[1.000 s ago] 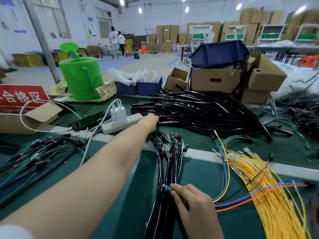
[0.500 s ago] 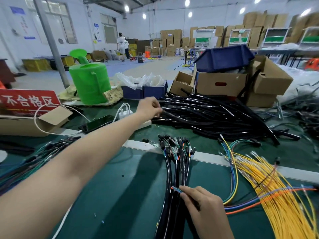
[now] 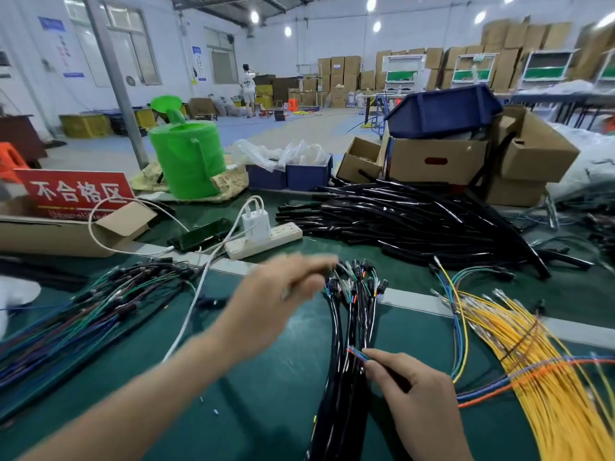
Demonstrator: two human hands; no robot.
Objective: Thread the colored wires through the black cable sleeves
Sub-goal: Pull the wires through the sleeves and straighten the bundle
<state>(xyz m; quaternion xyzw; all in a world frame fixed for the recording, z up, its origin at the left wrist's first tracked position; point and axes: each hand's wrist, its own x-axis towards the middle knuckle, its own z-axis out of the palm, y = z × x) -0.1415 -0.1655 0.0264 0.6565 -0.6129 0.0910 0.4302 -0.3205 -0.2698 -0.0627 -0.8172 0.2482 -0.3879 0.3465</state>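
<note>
A heap of black cable sleeves (image 3: 416, 224) lies at the back of the green table (image 3: 266, 410). In front of it, a bundle of sleeved wires with connectors (image 3: 349, 327) runs toward me. My right hand (image 3: 416, 404) rests on that bundle and pinches a few coloured wires (image 3: 357, 354), whose red, blue and green tips stick out to the left. My left hand (image 3: 283, 294) hovers blurred just left of the bundle's connector ends, so its grip is unreadable. Loose yellow wires (image 3: 532, 361) fan out at the right, crossed by blue and orange strands.
Dark mixed wires (image 3: 83, 311) lie at the left. Behind them are a white power strip (image 3: 266, 241) with a charger, a phone (image 3: 199, 236) and an open cardboard box (image 3: 66, 234) with a red sign. A green watering can (image 3: 189, 158), blue bins (image 3: 289, 176) and cartons (image 3: 436, 161) line the far edge.
My left hand has pulled back from the sleeve heap toward me and down, to just left of the connector ends. My right hand stays on the bundle with the coloured wires.
</note>
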